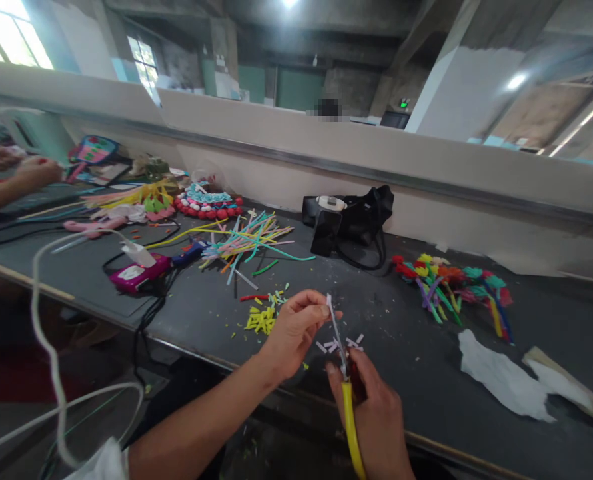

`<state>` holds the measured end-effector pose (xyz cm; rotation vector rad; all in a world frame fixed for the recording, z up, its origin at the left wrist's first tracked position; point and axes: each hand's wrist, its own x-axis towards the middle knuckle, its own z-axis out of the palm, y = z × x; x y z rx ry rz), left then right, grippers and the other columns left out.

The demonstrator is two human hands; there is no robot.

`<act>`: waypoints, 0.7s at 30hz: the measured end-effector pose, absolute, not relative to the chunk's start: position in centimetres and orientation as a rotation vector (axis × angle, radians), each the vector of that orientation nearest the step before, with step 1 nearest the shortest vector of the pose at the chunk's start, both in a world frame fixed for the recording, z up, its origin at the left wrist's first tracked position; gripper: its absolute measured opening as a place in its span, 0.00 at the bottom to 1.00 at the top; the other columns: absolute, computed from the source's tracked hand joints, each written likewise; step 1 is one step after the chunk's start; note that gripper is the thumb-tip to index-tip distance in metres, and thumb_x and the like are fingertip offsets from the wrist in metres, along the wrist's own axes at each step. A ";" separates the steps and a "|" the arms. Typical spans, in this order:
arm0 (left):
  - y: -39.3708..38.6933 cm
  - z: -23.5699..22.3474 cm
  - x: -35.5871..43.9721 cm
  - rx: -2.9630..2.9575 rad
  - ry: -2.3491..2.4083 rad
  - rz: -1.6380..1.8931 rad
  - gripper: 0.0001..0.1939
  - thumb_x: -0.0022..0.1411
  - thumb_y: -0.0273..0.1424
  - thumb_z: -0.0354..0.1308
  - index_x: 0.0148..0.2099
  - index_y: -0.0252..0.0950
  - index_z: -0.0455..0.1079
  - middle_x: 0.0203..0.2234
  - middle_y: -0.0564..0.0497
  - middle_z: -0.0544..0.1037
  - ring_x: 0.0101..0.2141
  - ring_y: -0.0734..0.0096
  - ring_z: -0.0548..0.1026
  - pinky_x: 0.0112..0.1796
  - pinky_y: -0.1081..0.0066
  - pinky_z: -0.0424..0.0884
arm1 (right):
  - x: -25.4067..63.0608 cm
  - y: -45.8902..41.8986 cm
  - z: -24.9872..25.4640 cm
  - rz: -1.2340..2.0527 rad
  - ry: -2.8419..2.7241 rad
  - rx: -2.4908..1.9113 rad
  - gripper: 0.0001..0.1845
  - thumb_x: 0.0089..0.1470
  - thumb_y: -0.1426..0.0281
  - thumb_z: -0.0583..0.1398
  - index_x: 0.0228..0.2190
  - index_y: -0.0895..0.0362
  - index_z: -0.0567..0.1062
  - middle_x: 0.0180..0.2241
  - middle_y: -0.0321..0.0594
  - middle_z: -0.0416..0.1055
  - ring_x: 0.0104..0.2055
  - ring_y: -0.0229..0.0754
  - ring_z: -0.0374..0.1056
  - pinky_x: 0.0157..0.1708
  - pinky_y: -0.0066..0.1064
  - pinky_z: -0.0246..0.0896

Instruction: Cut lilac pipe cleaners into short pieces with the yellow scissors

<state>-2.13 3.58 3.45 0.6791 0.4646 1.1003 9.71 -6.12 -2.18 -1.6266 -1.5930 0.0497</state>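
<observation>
My left hand (296, 328) pinches a pale strip (329, 304) above the near part of the dark table (426, 373). My right hand (379, 417) is wrapped around a yellow-handled cutter (348, 417); I cannot tell whether its blades are spread or together. Short pale pieces (332, 347) lie near it. I judge the step as cutting to length; the next move calls for a steady pinch, fingertips clear of the blades.

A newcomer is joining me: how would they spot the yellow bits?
On the dark table, find the left hand near the front edge. Just left of it lies a loose pile of yellow bits. Their bright yellow sets them apart from the red stick behind and the pale bits by the right hand.
</observation>
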 end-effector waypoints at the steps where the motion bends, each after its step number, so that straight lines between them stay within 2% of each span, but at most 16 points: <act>1: 3.6 3.5 -2.1 0.680 0.471 1.102 0.06 0.45 0.25 0.66 0.26 0.34 0.71 0.24 0.55 0.72 0.29 0.75 0.72 0.39 0.72 0.68 | 9.7 -6.1 -2.2 0.051 -1.596 -1.617 0.13 0.58 0.60 0.57 0.40 0.56 0.73 0.33 0.40 0.78 0.29 0.39 0.74 0.25 0.24 0.65; 7: 3.4 3.6 -2.1 0.671 0.479 1.110 0.06 0.45 0.26 0.66 0.25 0.34 0.71 0.23 0.55 0.72 0.29 0.75 0.72 0.40 0.71 0.68 | 9.5 -6.0 -2.1 0.092 -1.599 -1.597 0.13 0.59 0.61 0.57 0.40 0.56 0.72 0.32 0.39 0.77 0.28 0.38 0.74 0.25 0.23 0.64; 13: 3.5 3.4 -2.0 0.681 0.456 1.109 0.04 0.47 0.24 0.64 0.26 0.34 0.71 0.24 0.55 0.73 0.30 0.75 0.73 0.40 0.73 0.67 | 9.2 -6.3 -1.4 0.191 -1.568 -1.588 0.11 0.59 0.62 0.56 0.38 0.55 0.73 0.26 0.34 0.75 0.22 0.34 0.69 0.23 0.21 0.62; 21: 3.6 3.2 -2.1 0.679 0.453 1.086 0.04 0.48 0.24 0.64 0.27 0.34 0.71 0.25 0.54 0.74 0.31 0.73 0.74 0.38 0.73 0.67 | 9.3 -6.3 -1.6 0.199 -1.595 -1.610 0.11 0.60 0.62 0.55 0.37 0.56 0.73 0.26 0.34 0.75 0.22 0.34 0.68 0.20 0.21 0.59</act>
